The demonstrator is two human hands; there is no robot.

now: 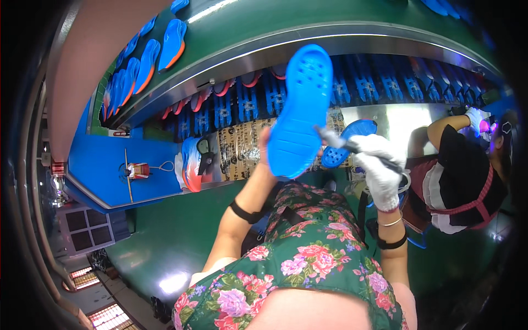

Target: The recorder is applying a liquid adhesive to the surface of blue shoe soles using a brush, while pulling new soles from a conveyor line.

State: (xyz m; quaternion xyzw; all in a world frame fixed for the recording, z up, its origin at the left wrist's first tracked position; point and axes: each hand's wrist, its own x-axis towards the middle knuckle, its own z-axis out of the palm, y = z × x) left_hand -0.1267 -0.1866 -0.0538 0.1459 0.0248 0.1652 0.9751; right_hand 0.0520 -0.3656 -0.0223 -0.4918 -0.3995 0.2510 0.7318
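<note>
My bare left hand (265, 148) grips a bright blue shoe sole (300, 118) and holds it up over the bench edge. Small holes dot the sole's far end, and curved grooves cross its near half. Most of my left fingers are hidden behind it. My right hand (380, 168), in a white glove, is closed round a dark-handled brush (347, 144). The brush's grey tip meets the sole's right edge, or lies just in front of it; I cannot tell which. Behind the brush, a second blue sole (358, 130) lies on the bench.
Racks of blue shoe parts (247, 104) line the bench under a green conveyor (258, 25) carrying blue-and-orange soles (147, 63). Patterned brown paper (240, 148) covers part of the bench. A blue side table (104, 176) stands left; a co-worker (465, 170) works close on the right.
</note>
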